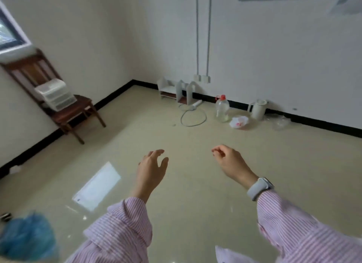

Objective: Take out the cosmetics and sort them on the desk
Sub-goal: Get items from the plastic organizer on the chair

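My left hand (151,169) hangs in mid-air over the tiled floor, fingers apart and empty. My right hand (229,162), with a grey watch on the wrist, is raised to its right with fingers loosely curled and nothing in it. No cosmetics and no desk show in the head view. A white plastic drawer box (55,94) rests on a wooden chair (68,109) at the left wall, well beyond both hands; its contents cannot be made out.
Along the far wall stand white shelf pieces (178,91), a coiled cable (193,115), a clear bottle with a red cap (222,108), a white kettle (258,108) and a crumpled bag (239,122). A blue fluffy thing (25,237) lies at the lower left.
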